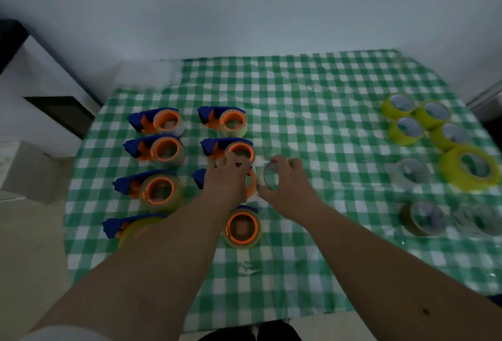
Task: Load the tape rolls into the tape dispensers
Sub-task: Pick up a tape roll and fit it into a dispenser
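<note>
Tape roll (271, 180), a clear one, is sitting pinched in my right hand (288, 186) just beside the dispenser (251, 182) that my left hand (226, 177) is pressing steady, fingers spread, for loading.

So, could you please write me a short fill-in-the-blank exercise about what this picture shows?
1. The right hand holds a clear tape roll just to the ____ of the dispenser under the left hand.
2. The tablecloth has a green and ____ check.
3. The loose yellow rolls lie on the far ____ side of the table.
4. Each dispenser has an ____ hub, such as the near one.

Missing words: right; white; right; orange
</note>
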